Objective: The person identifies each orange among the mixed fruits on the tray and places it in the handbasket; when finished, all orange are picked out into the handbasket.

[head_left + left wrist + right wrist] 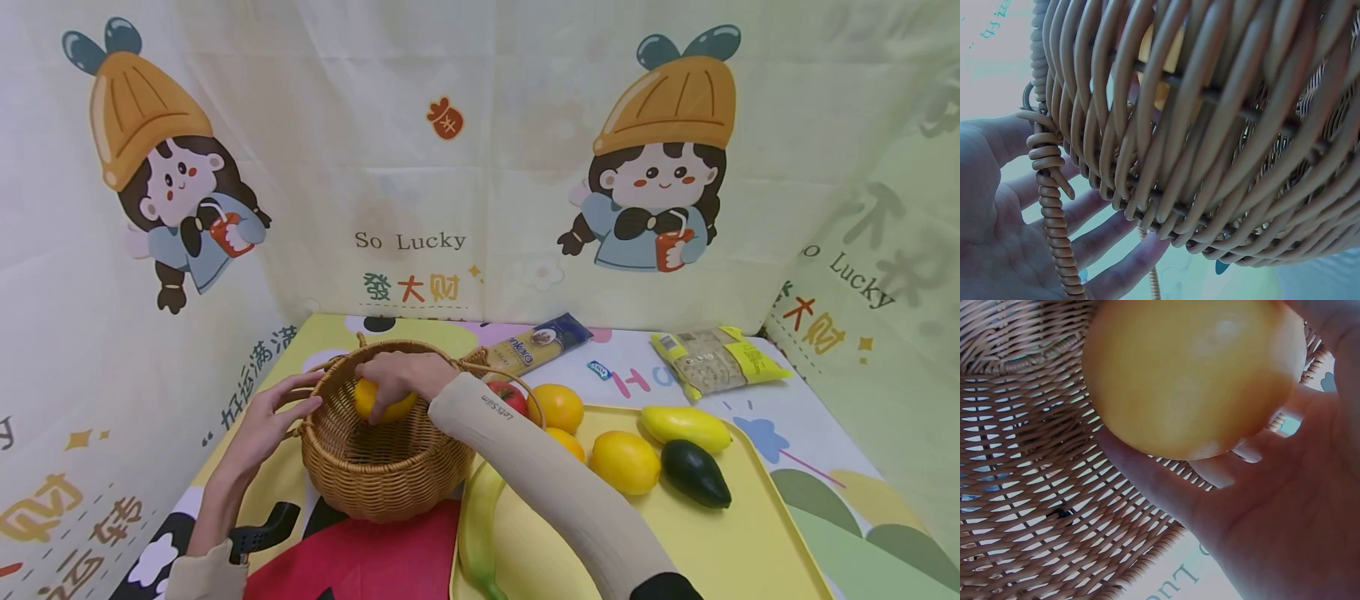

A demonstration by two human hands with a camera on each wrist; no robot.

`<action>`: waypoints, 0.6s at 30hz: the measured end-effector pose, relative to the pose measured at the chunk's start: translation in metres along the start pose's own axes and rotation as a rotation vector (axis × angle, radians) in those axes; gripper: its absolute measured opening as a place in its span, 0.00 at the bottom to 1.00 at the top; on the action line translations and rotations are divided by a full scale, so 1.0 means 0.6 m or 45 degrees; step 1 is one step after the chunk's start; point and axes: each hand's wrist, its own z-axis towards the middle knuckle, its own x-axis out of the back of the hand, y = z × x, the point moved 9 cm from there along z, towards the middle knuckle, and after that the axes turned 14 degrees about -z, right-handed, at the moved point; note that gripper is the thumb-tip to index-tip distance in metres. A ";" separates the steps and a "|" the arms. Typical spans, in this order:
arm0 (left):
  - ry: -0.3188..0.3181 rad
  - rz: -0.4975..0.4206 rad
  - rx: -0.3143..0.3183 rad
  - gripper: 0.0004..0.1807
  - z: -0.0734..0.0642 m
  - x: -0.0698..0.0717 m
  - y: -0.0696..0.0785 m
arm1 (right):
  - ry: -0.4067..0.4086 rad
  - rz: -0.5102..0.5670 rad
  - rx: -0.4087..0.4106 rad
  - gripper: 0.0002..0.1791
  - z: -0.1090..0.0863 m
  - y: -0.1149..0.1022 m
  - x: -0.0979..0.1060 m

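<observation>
My right hand [405,373] reaches down inside a round wicker basket [382,493] and grips an orange [392,407]. In the right wrist view the fingers and thumb curve round the orange [1191,381], with the woven wall behind it. My left hand [272,412] is at the basket's left side, fingertips at the rim. In the left wrist view its fingers spread loosely along the outside of the weave, and the wrapped handle [1057,219] hangs across the palm.
On the right, a yellow tray [780,508] holds a banana [482,525], a lemon [624,462], an avocado [696,473], a yellow elongated fruit [686,428] and an orange [557,407]. A red apple [510,397] sits beside the basket. Behind lie a pasta packet [540,346] and a yellow bag [716,362].
</observation>
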 end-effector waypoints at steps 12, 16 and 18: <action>-0.006 0.012 0.015 0.27 0.000 0.000 0.001 | 0.063 0.026 -0.039 0.28 -0.008 0.008 0.016; -0.003 0.013 0.022 0.27 0.000 -0.001 0.000 | 0.075 0.034 -0.042 0.29 -0.012 0.008 0.019; 0.000 0.017 0.021 0.27 0.000 -0.001 0.000 | 0.080 0.026 -0.037 0.29 -0.013 0.008 0.021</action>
